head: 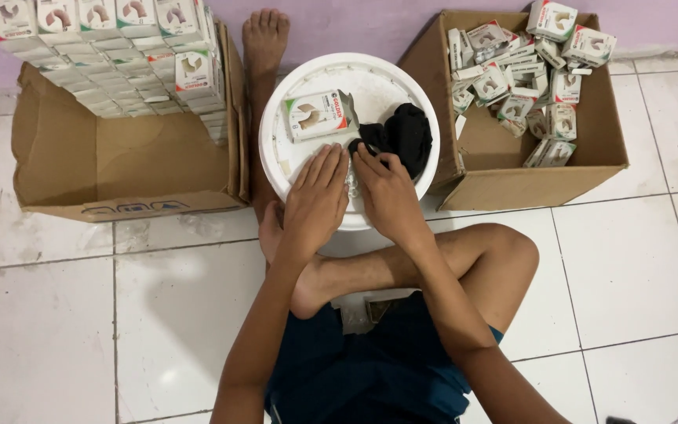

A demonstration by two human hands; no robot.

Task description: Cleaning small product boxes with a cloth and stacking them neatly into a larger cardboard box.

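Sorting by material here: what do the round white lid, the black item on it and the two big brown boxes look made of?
Round white lid: likely plastic, smooth, moulded rim. Black item: soft cloth, crumpled. Big brown boxes: matte cardboard, creased flaps.

Shorts (370, 369): dark blue, a lighter blue edge at the right hem
Arms: bare, no sleeves
Feet: bare
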